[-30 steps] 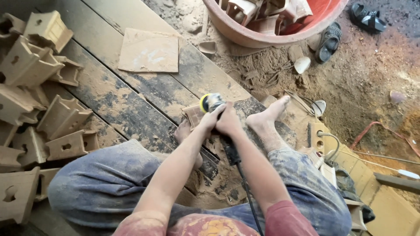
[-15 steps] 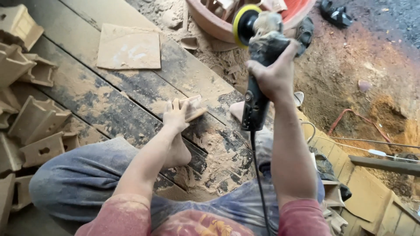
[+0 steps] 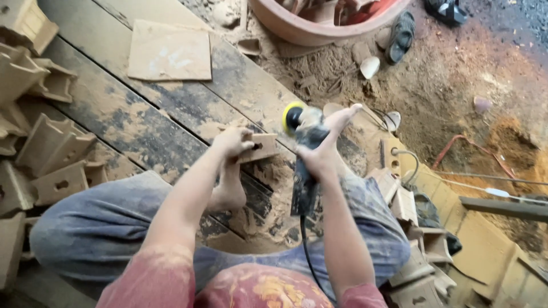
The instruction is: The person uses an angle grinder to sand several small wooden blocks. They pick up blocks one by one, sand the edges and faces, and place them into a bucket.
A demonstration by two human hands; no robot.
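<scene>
Wooden block [image 3: 258,147] lies left of grinder [image 3: 302,149], on planks [image 3: 171,108].

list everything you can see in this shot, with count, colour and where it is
wooden block: one, tan, held on the planks at centre
angle grinder: one, dark body with yellow-rimmed disc, beside the block
power cord: one, black, running from the grinder toward the person
plank platform: dark boards dusted with sawdust, centre and left
flat square board: one, tan, upper left on the planks
carved wooden pieces: many, tan, piled along the left edge
round basin: one, reddish, top centre, holding wood pieces
sandals: two, dark, top right on the dirt
sawdust heap: orange-brown, right
left hand: gripping the block
right hand: on the grinder
</scene>
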